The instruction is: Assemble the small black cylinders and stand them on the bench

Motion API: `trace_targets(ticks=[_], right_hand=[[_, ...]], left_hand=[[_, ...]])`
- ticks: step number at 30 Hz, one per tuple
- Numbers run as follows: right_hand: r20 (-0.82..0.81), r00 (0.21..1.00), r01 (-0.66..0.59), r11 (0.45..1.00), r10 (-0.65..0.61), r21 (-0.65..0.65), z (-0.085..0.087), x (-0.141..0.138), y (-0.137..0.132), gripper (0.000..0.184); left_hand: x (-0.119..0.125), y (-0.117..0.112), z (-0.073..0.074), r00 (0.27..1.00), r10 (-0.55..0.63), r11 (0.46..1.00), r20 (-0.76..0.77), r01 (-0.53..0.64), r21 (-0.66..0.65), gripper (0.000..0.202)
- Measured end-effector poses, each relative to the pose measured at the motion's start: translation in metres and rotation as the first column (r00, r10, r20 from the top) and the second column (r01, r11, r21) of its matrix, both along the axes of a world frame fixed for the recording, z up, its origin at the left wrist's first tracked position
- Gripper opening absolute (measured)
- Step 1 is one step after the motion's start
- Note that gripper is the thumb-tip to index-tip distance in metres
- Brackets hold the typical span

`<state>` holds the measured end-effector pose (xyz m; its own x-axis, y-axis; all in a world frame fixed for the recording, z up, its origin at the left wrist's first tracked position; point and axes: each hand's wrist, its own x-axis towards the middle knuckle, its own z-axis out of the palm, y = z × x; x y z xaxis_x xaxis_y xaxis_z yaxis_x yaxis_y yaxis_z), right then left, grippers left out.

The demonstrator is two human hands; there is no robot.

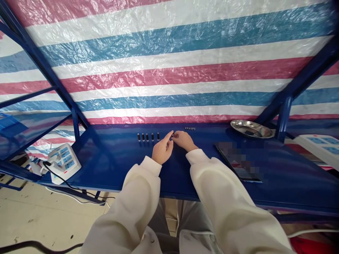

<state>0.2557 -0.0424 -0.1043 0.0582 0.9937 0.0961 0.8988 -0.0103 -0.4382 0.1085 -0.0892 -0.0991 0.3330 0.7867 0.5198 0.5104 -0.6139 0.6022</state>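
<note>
My left hand (162, 150) and my right hand (183, 139) meet over the middle of the blue workbench (119, 158), fingertips pinched together on a tiny dark part (172, 135) that I cannot make out. Both arms wear cream sleeves. To the left of my hands, several small dark cylinders (148, 137) stand upright in a row on the bench. A shorter row of tiny metal pieces (190, 128) lies just behind my right hand.
A shiny metal dish (251, 129) sits at the back right by a blue frame post (283, 118). A dark flat device (239, 163) lies right of my hands. White power strips rest at the left (63, 161) and far right (319, 144). A striped tarpaulin (169, 63) backs the bench.
</note>
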Motion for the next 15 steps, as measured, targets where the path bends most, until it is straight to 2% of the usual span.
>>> trace_targets(ticks=[5, 10, 15], right_hand=[[0.013, 0.998, -0.065, 0.995, 0.064, 0.079, 0.006, -0.002, -0.026, 0.016], [0.049, 0.989, -0.146, 0.984, 0.142, 0.103, 0.008, -0.006, -0.041, 0.014], [0.024, 0.986, -0.164, 0.981, 0.163, 0.103, 0.007, -0.007, -0.045, 0.015]], left_hand=[[-0.002, 0.006, -0.009, 0.998, 0.034, 0.999, -0.060, -0.035, -0.013, 0.051], [-0.001, 0.010, -0.017, 0.995, 0.006, 1.000, -0.101, -0.006, 0.002, 0.037], [-0.002, 0.012, -0.017, 0.996, 0.057, 0.998, -0.074, -0.056, 0.009, 0.025]])
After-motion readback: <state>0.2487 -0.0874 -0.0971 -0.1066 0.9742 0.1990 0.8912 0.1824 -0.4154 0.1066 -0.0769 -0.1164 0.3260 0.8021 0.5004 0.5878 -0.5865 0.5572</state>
